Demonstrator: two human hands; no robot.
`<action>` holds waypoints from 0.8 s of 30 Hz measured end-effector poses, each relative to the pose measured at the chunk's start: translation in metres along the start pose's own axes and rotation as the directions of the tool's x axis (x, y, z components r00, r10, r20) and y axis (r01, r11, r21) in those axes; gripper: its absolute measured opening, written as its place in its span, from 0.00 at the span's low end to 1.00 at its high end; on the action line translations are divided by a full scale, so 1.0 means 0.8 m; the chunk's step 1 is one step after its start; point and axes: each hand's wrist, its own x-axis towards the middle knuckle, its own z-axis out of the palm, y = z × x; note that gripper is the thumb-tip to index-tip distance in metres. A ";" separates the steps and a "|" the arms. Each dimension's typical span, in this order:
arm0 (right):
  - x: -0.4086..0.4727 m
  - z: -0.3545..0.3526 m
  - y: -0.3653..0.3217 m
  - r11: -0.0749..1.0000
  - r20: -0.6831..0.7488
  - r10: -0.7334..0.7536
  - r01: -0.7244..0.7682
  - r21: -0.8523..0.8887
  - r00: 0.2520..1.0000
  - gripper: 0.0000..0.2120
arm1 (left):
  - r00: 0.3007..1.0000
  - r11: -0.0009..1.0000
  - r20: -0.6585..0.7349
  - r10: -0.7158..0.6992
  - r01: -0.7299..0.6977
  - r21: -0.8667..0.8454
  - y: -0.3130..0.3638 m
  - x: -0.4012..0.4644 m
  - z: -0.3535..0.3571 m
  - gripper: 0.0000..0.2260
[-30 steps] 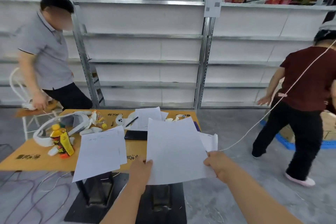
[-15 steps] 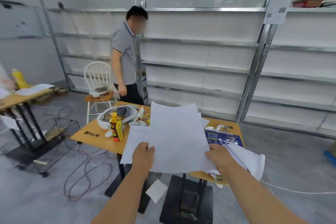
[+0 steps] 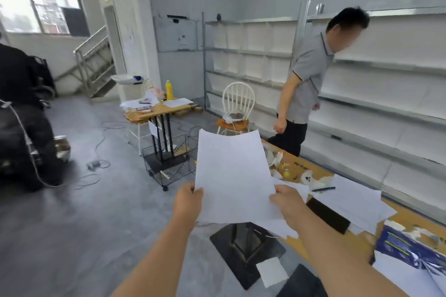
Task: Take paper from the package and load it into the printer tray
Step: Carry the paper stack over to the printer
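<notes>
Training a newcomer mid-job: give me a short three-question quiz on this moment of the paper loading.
1. True or false: both hands grip the white paper sheets.
2. Where does the torn blue paper package lie? A) on the floor B) on the wooden table C) on the white chair
3. Fill in: no ____ is visible yet.

Key: 1. True: left hand and right hand hold the lower corners. 2. B. 3. printer.
</notes>
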 end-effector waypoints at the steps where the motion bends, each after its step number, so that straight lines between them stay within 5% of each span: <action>1: 0.008 0.012 -0.006 1.000 0.036 -0.013 0.013 0.001 0.999 0.11 | 0.999 1.000 -0.039 -0.008 0.007 -0.016 -0.003 0.002 -0.011 0.07; 9: 0.041 0.105 -0.054 0.991 0.237 -0.118 0.131 -0.040 0.964 0.13 | 0.948 0.998 -0.311 -0.063 0.059 -0.024 -0.028 0.010 -0.089 0.05; 24: 0.039 0.284 -0.117 0.954 0.513 -0.225 0.295 -0.058 0.828 0.15 | 0.801 0.980 -0.568 -0.191 0.183 -0.073 -0.094 0.005 -0.227 0.05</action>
